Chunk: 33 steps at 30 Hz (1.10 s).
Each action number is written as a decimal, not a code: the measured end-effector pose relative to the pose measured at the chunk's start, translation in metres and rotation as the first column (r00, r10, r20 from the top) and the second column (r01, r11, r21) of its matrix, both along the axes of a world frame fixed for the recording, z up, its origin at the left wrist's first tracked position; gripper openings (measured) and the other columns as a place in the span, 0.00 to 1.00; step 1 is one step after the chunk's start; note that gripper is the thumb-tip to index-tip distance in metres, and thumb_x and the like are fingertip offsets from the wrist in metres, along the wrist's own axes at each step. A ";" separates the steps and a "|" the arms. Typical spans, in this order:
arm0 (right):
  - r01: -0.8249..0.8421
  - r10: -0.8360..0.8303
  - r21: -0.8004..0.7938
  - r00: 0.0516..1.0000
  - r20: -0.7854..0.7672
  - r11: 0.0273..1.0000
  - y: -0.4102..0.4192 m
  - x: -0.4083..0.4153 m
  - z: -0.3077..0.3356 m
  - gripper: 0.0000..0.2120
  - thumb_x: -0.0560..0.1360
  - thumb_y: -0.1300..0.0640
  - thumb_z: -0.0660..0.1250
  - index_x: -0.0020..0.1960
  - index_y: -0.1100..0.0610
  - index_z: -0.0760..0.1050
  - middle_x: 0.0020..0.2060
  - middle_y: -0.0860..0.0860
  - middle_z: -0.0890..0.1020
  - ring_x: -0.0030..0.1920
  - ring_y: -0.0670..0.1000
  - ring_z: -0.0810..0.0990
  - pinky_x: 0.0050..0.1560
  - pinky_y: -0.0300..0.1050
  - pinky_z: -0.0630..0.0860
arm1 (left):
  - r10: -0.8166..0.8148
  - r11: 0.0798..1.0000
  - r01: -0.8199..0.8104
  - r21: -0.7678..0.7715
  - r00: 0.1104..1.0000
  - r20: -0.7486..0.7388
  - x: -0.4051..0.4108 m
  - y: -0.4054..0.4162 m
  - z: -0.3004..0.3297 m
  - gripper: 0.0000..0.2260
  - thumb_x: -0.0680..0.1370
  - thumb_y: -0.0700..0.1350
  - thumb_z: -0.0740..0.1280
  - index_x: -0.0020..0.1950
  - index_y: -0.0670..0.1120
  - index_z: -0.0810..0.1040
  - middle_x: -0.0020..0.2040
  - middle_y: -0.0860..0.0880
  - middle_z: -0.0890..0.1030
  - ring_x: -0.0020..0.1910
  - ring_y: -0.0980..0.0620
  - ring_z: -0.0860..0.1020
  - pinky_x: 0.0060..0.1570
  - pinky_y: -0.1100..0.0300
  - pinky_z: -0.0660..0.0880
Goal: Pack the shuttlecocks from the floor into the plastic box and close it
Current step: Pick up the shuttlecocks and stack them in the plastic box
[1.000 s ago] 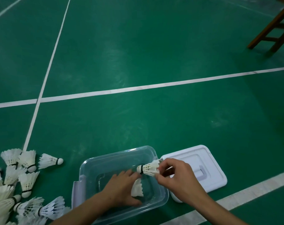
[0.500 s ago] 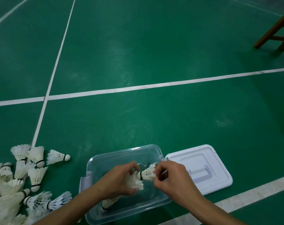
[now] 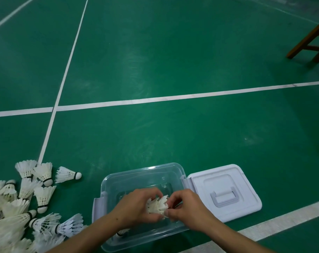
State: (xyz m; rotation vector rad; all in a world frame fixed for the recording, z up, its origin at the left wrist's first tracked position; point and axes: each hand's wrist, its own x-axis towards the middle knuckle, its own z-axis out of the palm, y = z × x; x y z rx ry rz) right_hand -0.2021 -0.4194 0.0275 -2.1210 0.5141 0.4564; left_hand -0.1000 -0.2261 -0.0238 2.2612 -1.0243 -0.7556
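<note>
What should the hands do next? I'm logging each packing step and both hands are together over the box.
Probably lower the stacked shuttlecocks into the box and let go. Both the left hand and right hand hold them above the open box, while a pile of shuttlecocks waits on the floor and the lid lies beside it.
</note>
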 end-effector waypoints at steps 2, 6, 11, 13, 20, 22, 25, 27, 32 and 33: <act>-0.030 0.030 -0.023 0.999 -0.032 0.999 -0.001 0.000 0.002 0.09 0.72 0.55 0.82 0.50 0.54 0.86 0.44 0.47 0.88 0.44 0.46 0.87 0.50 0.46 0.86 | 0.007 1.000 -0.007 0.018 1.000 0.019 -0.001 -0.003 0.000 0.20 0.70 0.65 0.73 0.59 0.64 0.77 0.50 0.64 0.82 0.46 0.63 0.80 0.43 0.62 0.78; -0.113 0.105 -0.160 0.993 -0.053 0.981 -0.005 -0.001 0.014 0.16 0.74 0.50 0.80 0.60 0.54 0.84 0.52 0.46 0.86 0.47 0.45 0.86 0.51 0.42 0.84 | -0.023 0.994 0.016 0.107 0.998 0.063 -0.004 -0.014 -0.003 0.23 0.69 0.68 0.70 0.62 0.65 0.74 0.53 0.62 0.82 0.48 0.60 0.80 0.46 0.56 0.80; -0.006 0.028 -0.183 0.993 0.117 0.983 -0.021 0.001 0.033 0.11 0.77 0.52 0.76 0.58 0.51 0.83 0.51 0.44 0.85 0.48 0.43 0.85 0.53 0.40 0.84 | -0.112 0.962 0.075 0.263 0.985 0.127 -0.010 -0.033 -0.013 0.26 0.71 0.70 0.66 0.67 0.65 0.71 0.57 0.58 0.78 0.57 0.53 0.78 0.55 0.51 0.77; 0.055 -0.042 -0.081 0.988 0.146 0.995 -0.028 0.004 0.035 0.07 0.76 0.54 0.76 0.54 0.50 0.84 0.47 0.44 0.86 0.44 0.43 0.86 0.51 0.44 0.85 | -0.132 0.949 0.094 0.302 0.986 0.106 -0.013 -0.039 -0.020 0.28 0.71 0.72 0.66 0.69 0.66 0.70 0.56 0.55 0.73 0.59 0.50 0.76 0.55 0.50 0.75; 0.153 -0.184 0.160 0.960 0.210 0.975 -0.043 0.012 0.033 0.04 0.78 0.59 0.75 0.52 0.52 0.85 0.43 0.49 0.86 0.44 0.51 0.88 0.47 0.54 0.87 | -0.066 0.977 0.082 0.195 0.994 -0.086 -0.016 -0.043 -0.046 0.32 0.69 0.73 0.69 0.69 0.60 0.73 0.57 0.51 0.75 0.56 0.50 0.75 0.59 0.52 0.76; 0.162 -0.213 0.226 0.951 0.226 0.961 -0.046 0.016 0.039 0.04 0.78 0.61 0.74 0.52 0.54 0.85 0.43 0.51 0.86 0.45 0.56 0.89 0.48 0.57 0.87 | -0.041 0.986 0.058 0.157 0.993 -0.109 -0.015 -0.042 -0.043 0.36 0.69 0.74 0.68 0.73 0.58 0.72 0.58 0.53 0.75 0.57 0.53 0.74 0.61 0.53 0.75; 0.125 -0.190 0.248 0.948 0.257 0.961 -0.050 0.025 0.051 0.05 0.78 0.63 0.74 0.52 0.55 0.84 0.44 0.55 0.86 0.47 0.61 0.88 0.48 0.58 0.87 | -0.036 0.985 0.047 0.167 0.997 -0.074 -0.014 -0.040 -0.033 0.38 0.69 0.74 0.67 0.75 0.58 0.69 0.61 0.53 0.76 0.59 0.53 0.75 0.62 0.52 0.76; 0.071 -0.129 0.211 0.953 0.274 0.975 -0.052 0.033 0.062 0.06 0.78 0.63 0.75 0.52 0.54 0.84 0.44 0.54 0.86 0.47 0.62 0.87 0.48 0.59 0.87 | -0.021 0.987 0.032 0.160 0.998 -0.066 -0.014 -0.038 -0.028 0.37 0.70 0.74 0.68 0.74 0.58 0.69 0.63 0.53 0.77 0.60 0.52 0.77 0.61 0.50 0.77; -0.104 0.070 0.097 0.950 0.305 0.990 -0.039 0.068 0.095 0.06 0.78 0.63 0.74 0.53 0.54 0.83 0.44 0.52 0.85 0.46 0.63 0.86 0.46 0.59 0.86 | 0.073 0.997 -0.072 -0.009 0.996 0.048 -0.013 -0.022 -0.001 0.35 0.74 0.68 0.70 0.76 0.55 0.69 0.69 0.52 0.76 0.66 0.52 0.75 0.65 0.52 0.75; -0.155 0.128 0.063 0.939 0.318 0.986 -0.032 0.079 0.101 0.07 0.78 0.62 0.74 0.53 0.54 0.82 0.43 0.51 0.85 0.46 0.63 0.86 0.46 0.60 0.86 | 0.122 0.989 -0.116 -0.089 0.990 0.071 -0.013 -0.013 0.011 0.32 0.75 0.67 0.70 0.76 0.55 0.70 0.68 0.54 0.76 0.65 0.55 0.75 0.64 0.53 0.75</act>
